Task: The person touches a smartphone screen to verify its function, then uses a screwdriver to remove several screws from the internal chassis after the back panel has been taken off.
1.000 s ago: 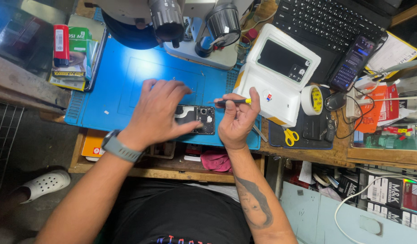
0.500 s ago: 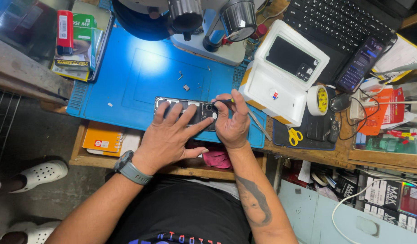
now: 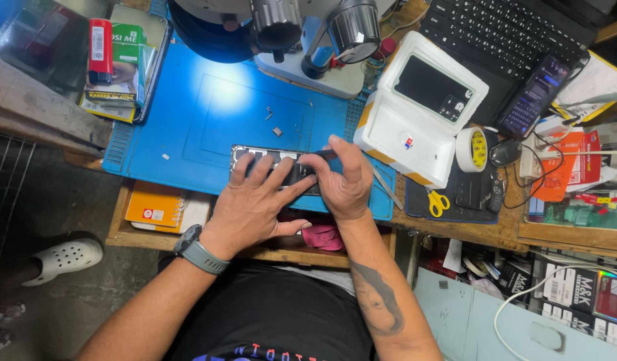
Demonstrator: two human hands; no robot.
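While both hands press on it, the dark rectangular opened phone (image 3: 275, 167) lies flat along the near edge of the blue silicone work mat (image 3: 188, 127), long side running left to right. Left hand (image 3: 255, 204), grey watch on its wrist, lies palm down with fingers spread flat over the phone's middle; it pins rather than grips. Right hand (image 3: 342, 180) is curled over the phone's right end, fingers bent down onto it; whether it pinches a tool cannot be told, fingertips hidden.

On the mat, far of the phone, a few small loose metal parts (image 3: 273, 122) lie apart from each other. Further off stands the grey microscope base with black lens barrels (image 3: 308, 40). Just right of the right hand sits an open white foam box holding a dark phone-like slab (image 3: 422, 110). Right of that: white roll of tape with yellow core (image 3: 473, 150), then yellow-handled scissors (image 3: 437, 202) on a dark pad. Black keyboard (image 3: 502, 33) at far right, a lit smartphone (image 3: 534, 97) resting on its near corner. Far left, a green-and-red stack of packets (image 3: 114, 63). Near left, under the mat's edge, an orange notebook (image 3: 158, 207) on the wooden bench shelf (image 3: 455, 230). A pink rag (image 3: 322, 237) lies just near of the right wrist. White clog (image 3: 61, 259) on the floor, near left.
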